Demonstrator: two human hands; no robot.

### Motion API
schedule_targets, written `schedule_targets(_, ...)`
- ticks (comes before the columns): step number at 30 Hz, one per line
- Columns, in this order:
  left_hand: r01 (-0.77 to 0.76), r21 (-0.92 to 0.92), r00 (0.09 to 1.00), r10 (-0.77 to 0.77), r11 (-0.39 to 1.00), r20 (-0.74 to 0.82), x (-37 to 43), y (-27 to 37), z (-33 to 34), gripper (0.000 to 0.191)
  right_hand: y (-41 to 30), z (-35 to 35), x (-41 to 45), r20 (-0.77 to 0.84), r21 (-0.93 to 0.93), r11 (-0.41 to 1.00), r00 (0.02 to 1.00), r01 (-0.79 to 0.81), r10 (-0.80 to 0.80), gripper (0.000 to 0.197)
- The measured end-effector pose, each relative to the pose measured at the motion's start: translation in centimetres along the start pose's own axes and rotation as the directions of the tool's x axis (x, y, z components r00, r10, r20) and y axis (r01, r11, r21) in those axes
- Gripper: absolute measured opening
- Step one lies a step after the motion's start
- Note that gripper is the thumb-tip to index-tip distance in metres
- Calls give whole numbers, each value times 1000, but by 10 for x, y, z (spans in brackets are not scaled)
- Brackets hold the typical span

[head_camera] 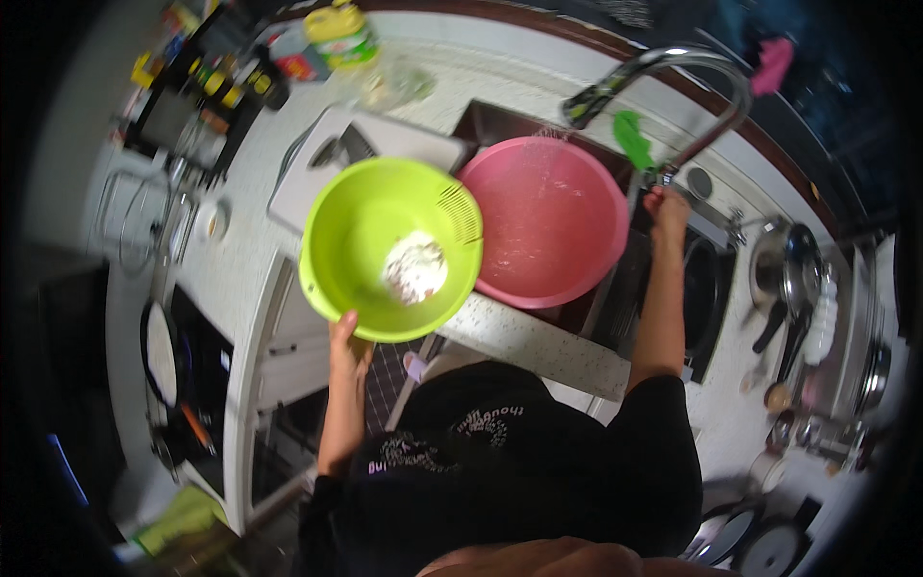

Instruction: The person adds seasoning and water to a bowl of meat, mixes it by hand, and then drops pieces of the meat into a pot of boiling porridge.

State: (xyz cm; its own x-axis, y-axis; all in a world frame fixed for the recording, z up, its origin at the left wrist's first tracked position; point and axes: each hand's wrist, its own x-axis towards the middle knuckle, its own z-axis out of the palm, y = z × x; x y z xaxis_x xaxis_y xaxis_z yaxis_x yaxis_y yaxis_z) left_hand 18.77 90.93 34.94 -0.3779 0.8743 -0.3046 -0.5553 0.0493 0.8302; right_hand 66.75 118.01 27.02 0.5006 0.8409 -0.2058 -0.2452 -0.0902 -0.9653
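Note:
My left hand (349, 345) grips the near rim of a lime-green plastic basin (346, 245) with a slotted drain section, tilted toward me. A small heap of white powder over something pinkish-brown (416, 268) lies in it; I cannot tell what that is. To the right, a pink plastic basin (548, 223) sits in the sink (483, 119), holding water. Water streams from the spout of the chrome faucet (735, 79) into its far side. My right hand (668, 208) is closed at the faucet's base, by the handle, which the fingers mostly hide.
Behind the green basin lies a cutting board (411, 133) with a dark-bladed knife (355, 143). A green cloth (632, 139) hangs beside the faucet. Lidded pots (797, 267) stand at right; a frying pan (160, 353) sits on the left stove. The counter edge (533, 346) runs before me.

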Motion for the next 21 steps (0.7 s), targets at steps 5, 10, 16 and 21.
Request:
schedule_targets(5, -76, -27, 996, 78, 997, 41, -11, 3, 13, 75, -28, 32, -78, 482, -56, 995, 875, 87, -49, 35)
schedule_targets(10, -179, 77, 983, 175, 981, 55, -16, 18, 6, 82, 1, 98, -139, 829, -529, -228, 440, 817, -346, 30)
schedule_targets(16, -304, 108, 952, 301, 946, 47, 2, 32, 3, 84, -37, 233, -280, 974, 133, 468, -29, 874, -224, 40)
schedule_targets(21, -289, -48, 957, 289, 956, -13, 8, 47, -17, 83, -4, 301, -322, 959, -6, 188, -48, 982, 279, 57)
